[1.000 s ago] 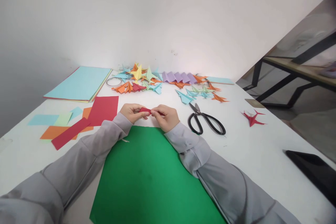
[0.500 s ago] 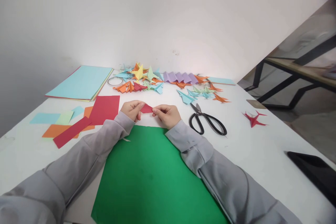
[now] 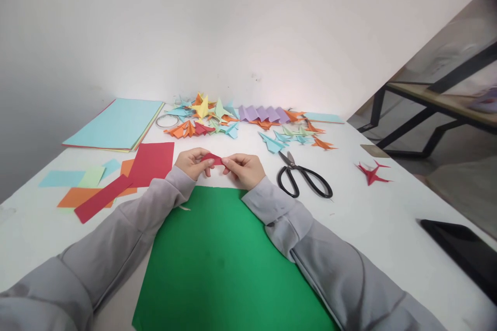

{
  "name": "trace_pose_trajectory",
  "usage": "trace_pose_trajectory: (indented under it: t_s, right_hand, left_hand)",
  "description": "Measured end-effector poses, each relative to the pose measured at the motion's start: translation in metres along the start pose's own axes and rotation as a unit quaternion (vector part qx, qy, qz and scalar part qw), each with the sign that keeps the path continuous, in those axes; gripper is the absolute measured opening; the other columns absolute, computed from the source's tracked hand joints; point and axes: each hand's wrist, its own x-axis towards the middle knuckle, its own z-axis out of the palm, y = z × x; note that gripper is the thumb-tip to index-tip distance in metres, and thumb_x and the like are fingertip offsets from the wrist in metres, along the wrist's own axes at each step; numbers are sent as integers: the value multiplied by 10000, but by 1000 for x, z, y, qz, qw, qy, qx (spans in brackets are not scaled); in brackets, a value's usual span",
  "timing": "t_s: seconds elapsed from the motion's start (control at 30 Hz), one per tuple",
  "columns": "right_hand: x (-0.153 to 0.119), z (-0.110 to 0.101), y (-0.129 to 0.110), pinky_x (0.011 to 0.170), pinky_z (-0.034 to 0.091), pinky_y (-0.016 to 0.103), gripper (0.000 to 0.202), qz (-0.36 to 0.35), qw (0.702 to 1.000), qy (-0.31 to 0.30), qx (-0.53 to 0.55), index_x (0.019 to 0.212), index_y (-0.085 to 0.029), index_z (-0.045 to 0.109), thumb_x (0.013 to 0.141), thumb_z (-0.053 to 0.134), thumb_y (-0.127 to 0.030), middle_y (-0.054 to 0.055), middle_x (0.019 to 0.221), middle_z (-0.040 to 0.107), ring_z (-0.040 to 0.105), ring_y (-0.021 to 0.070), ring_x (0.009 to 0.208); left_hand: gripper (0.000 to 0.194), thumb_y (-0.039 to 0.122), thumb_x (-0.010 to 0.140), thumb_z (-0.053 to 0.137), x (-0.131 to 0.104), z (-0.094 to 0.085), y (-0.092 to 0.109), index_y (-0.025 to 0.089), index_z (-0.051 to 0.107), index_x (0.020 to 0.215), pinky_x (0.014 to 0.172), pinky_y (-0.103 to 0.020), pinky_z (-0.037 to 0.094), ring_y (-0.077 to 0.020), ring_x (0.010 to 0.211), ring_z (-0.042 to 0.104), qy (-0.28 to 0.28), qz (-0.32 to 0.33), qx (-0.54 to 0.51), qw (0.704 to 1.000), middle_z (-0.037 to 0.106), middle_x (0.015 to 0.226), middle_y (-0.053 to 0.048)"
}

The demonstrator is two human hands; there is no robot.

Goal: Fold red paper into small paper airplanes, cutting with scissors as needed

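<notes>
Both pinched closed, the left hand (image 3: 193,163) and right hand (image 3: 248,170) hold a small angular red paper piece (image 3: 213,159), which uneven pulling could crease askew.

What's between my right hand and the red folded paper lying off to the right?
Scissors, blades apart, lie between your right hand and that red folded paper; the head view shows it.

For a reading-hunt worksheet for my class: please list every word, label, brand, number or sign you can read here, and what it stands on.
None: no text can be read anywhere.
The red paper piece, green sheet, scissors and black tablet-like device show no legible lettering.
The wall marks are too small and blurred to make out.
</notes>
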Motion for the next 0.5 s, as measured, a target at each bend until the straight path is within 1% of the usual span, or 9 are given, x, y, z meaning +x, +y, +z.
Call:
trace_pose_trajectory:
  t_s: [0.07,0.13,0.23,0.33,0.43,0.5]
  right_hand:
    - [0,0,1,343,234,213,381,6,1000,9,22,586,-153,628,630,626,-531,-8,452,565,341,56,331]
    - [1,-2,1,343,221,211,394,7,1000,13,17,589,-150,628,628,625,-542,-24,409,524,329,56,326]
    - [1,-3,1,352,206,212,392,-9,1000,14,-17,592,-147,635,622,630,-538,-49,352,453,304,56,325]
    - [-1,-3,-2,365,217,211,390,-27,999,14,-30,567,-145,622,634,618,-529,-54,333,434,306,54,328]
    - [-4,-1,-8,357,233,208,378,-15,999,-16,-39,551,-146,610,623,627,-517,-60,318,427,314,53,312]
    - [-6,0,-11,349,246,203,363,-3,998,-47,-46,549,-147,608,605,649,-504,-64,311,427,329,54,304]
  left_hand:
    - [214,265,614,686,0,-1,3,133,572,737,443,-225,414,-94,392,541,34,-5,-16,999,612,512,14]
    - [239,261,595,699,0,-1,4,137,557,742,447,-230,419,-102,391,551,50,-13,-28,998,623,520,10]
    - [256,283,581,710,-1,-1,8,134,555,720,466,-247,443,-112,401,561,41,-21,-38,998,620,518,8]
    - [293,326,569,721,-2,-1,12,126,591,740,501,-253,461,-123,461,586,33,-24,-27,999,626,542,0]
    - [302,346,571,719,-3,-2,15,122,637,757,584,-260,485,-148,588,626,41,-16,-17,999,666,613,-30]
    - [274,339,574,718,-5,-2,15,123,660,731,628,-267,493,-157,629,634,26,-13,7,1000,686,654,-47]
